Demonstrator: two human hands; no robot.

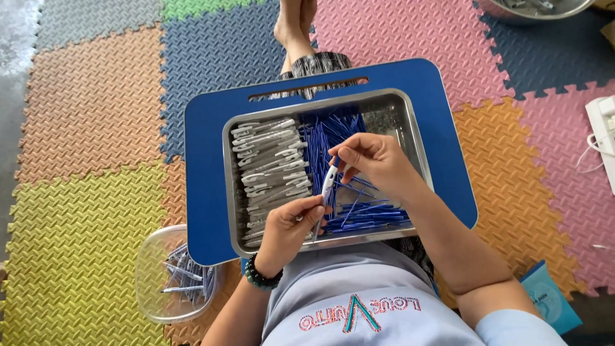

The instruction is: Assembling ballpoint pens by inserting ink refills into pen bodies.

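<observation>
Both hands pinch one white pen barrel (328,181), left hand (288,225) low, right hand (373,160) at its upper tip, axis near upright.

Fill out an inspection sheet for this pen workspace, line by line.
Surface: blue lap board over coloured foam mats.
Job's things: metal tray with grey pen barrels and blue refills; a white pen barrel held between both hands.
Clutter: clear tub of pens.
Grippers: left hand and right hand both grip the barrel.
Cables: white cord at right.
Surroundings: steel bowl, blue packet.
</observation>
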